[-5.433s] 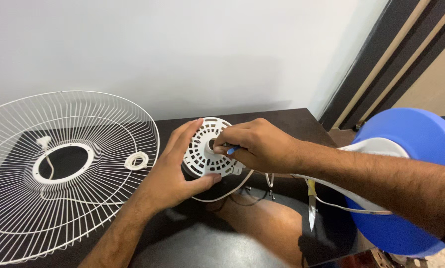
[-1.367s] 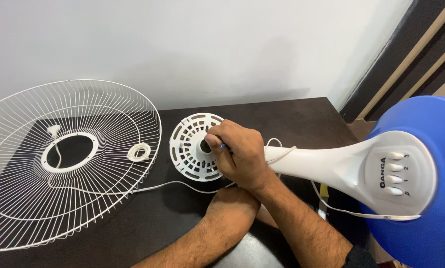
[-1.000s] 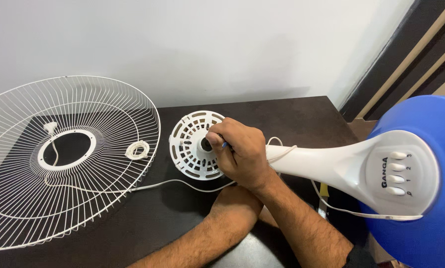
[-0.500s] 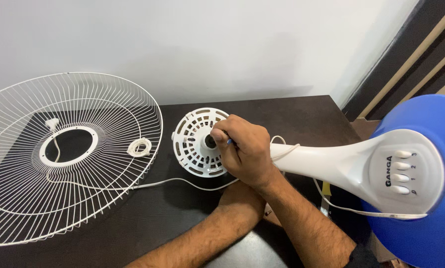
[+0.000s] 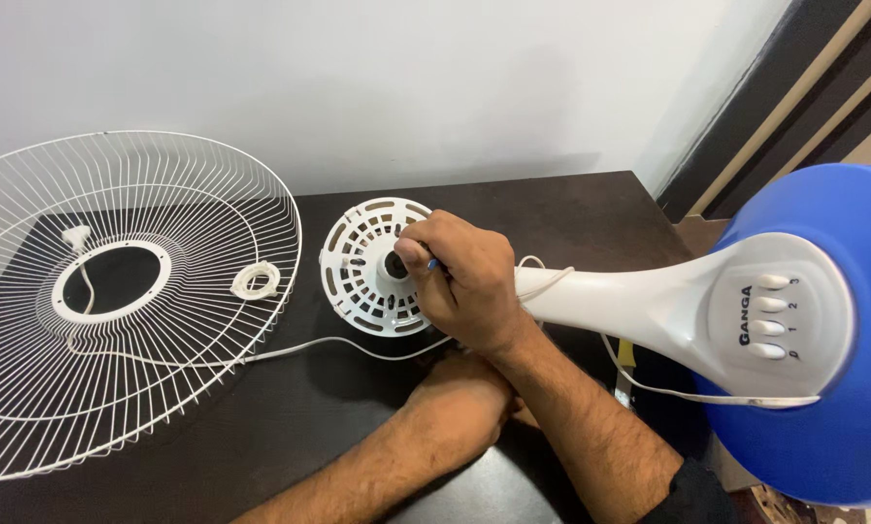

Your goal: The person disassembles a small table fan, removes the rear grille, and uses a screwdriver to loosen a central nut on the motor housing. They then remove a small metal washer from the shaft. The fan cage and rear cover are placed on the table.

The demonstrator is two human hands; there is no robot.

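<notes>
A white fan lies on its side on the dark table [image 5: 571, 209]. Its round slotted motor plate [image 5: 362, 281] faces up. My right hand [image 5: 469, 281] rests over the plate's centre, fingers pinched on a small blue tool [image 5: 433, 263] whose tip is at the dark hub. My left hand [image 5: 460, 403] lies curled on the table under my right forearm, beside the fan's white neck [image 5: 629, 301]. Its fingers are hidden, so what it holds is unclear.
A large white wire fan guard [image 5: 193, 213] lies at the left, with a coiled white cord [image 5: 257, 281] on it. A white cable [image 5: 299, 346] runs across the table. The fan's blue base [image 5: 843, 417] with push buttons [image 5: 770, 315] looms at the right. A pale wall stands behind.
Several seconds ago my left hand cupped the motor plate; it now lies under my right forearm. Over the last second my right hand has stayed at the hub, barely shifting.
</notes>
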